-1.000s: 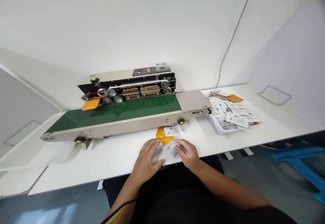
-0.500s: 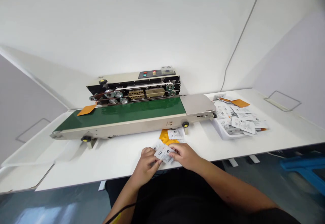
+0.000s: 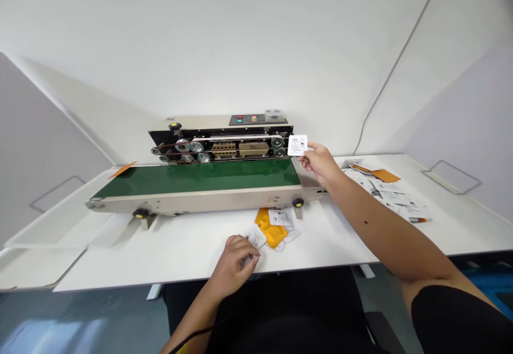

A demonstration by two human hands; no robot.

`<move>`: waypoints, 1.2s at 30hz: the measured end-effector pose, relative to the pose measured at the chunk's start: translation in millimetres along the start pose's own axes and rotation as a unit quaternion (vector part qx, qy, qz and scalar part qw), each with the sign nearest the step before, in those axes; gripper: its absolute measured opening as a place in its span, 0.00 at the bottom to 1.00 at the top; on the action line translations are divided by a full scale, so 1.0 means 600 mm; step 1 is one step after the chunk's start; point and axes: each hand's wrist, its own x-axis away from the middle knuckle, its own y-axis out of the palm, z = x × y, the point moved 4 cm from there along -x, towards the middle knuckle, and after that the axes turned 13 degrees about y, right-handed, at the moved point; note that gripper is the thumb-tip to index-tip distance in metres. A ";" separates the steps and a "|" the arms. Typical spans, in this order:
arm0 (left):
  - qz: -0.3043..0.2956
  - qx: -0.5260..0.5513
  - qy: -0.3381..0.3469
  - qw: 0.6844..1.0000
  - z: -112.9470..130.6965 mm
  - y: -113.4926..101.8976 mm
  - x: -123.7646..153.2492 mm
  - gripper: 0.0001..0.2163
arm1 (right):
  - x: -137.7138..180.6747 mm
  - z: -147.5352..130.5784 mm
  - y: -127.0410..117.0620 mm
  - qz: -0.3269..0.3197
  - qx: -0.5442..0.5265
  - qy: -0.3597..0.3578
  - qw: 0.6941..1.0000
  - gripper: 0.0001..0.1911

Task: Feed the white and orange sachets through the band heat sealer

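My right hand [image 3: 318,162] is raised at the right end of the band sealer [image 3: 222,148], pinching a small white labelled packet [image 3: 297,145] level with the sealer's rollers. My left hand [image 3: 236,260] rests near the table's front edge, its fingers closed on another white packet [image 3: 255,236]. Just beyond it lie an orange packet [image 3: 269,231] and a few white ones [image 3: 279,217], below the green conveyor belt [image 3: 200,176].
A heap of white and orange packets [image 3: 387,191] lies on the white table [image 3: 449,220] to the right of the machine. One orange packet [image 3: 122,169] lies at the belt's far left end. A white tray [image 3: 44,236] sits at the left. A cable [image 3: 395,65] runs up the wall.
My right hand has lifted one white packet from the table's front up to the sealer's right end. My left hand stayed low with another packet. The orange packet on the belt moved left.
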 end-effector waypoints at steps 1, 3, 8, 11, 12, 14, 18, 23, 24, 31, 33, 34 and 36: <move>0.000 0.000 0.000 1.000 0.000 0.000 0.001 0.08 | -0.010 0.003 0.004 -0.007 -0.003 0.021 1.000 0.18; 0.000 -0.002 0.000 1.000 0.001 -0.001 0.003 0.08 | -0.021 0.013 0.016 -0.024 -0.006 0.054 0.998 0.16; -0.007 -0.009 0.007 1.000 0.002 0.001 0.006 0.08 | -0.024 0.036 0.047 -0.056 0.001 0.080 0.995 0.11; 0.000 -0.008 0.009 1.000 0.002 0.000 0.007 0.08 | -0.022 0.041 0.066 -0.074 0.003 0.090 0.993 0.10; 0.002 -0.006 0.009 1.000 0.003 -0.001 0.008 0.08 | -0.022 0.042 0.072 -0.078 0.004 0.091 0.993 0.10; 0.008 0.000 0.012 1.000 0.003 -0.001 0.008 0.07 | -0.024 0.043 0.082 -0.081 0.002 0.092 0.992 0.10; 0.019 0.010 0.016 1.000 0.004 0.000 0.008 0.07 | -0.028 0.042 0.085 -0.070 -0.005 0.079 0.994 0.11; 0.020 0.013 0.012 1.000 -0.001 0.002 0.017 0.07 | -0.031 0.039 0.029 -0.004 -0.025 0.035 0.999 0.11; 0.019 0.013 0.011 1.000 -0.002 0.003 0.018 0.07 | -0.032 0.039 0.016 0.012 -0.029 0.027 0.999 0.11; 0.006 0.014 0.017 1.000 0.001 0.004 0.008 0.06 | -0.047 0.044 0.025 -0.014 -0.004 0.046 0.999 0.10; 0.006 0.011 0.015 1.000 0.003 0.003 0.005 0.07 | -0.054 0.044 0.049 -0.033 0.011 0.055 0.998 0.10; 0.008 0.009 0.014 1.000 0.003 0.003 0.004 0.07 | -0.057 0.043 0.060 -0.037 0.019 0.056 0.998 0.11; 0.010 0.002 0.010 1.000 0.003 0.003 0.005 0.07 | -0.057 0.039 0.076 -0.037 0.034 0.049 0.997 0.13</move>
